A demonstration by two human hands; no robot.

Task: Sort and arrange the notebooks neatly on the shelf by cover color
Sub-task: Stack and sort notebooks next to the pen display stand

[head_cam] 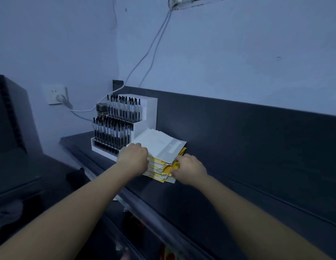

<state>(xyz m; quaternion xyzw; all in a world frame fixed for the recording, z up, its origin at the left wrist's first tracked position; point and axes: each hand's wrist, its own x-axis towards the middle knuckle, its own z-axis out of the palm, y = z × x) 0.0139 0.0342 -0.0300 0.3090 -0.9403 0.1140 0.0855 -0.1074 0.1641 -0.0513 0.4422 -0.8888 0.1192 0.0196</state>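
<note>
Gripping notebooks (163,147) between hands (133,159) (189,170).

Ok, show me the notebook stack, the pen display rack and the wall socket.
notebook stack (161,145): head view, white top cover.
pen display rack (151,111): head view, white side wall.
wall socket (50,93): head view, faceplate left of the plug.

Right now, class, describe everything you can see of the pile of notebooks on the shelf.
The pile of notebooks lies flat on the dark shelf, beside the white pen rack on its left. Thin, paper-covered books: mostly yellow below, white ones on top, edges uneven and fanned. The left hand grips its left side, the right hand its near right edge.
</note>
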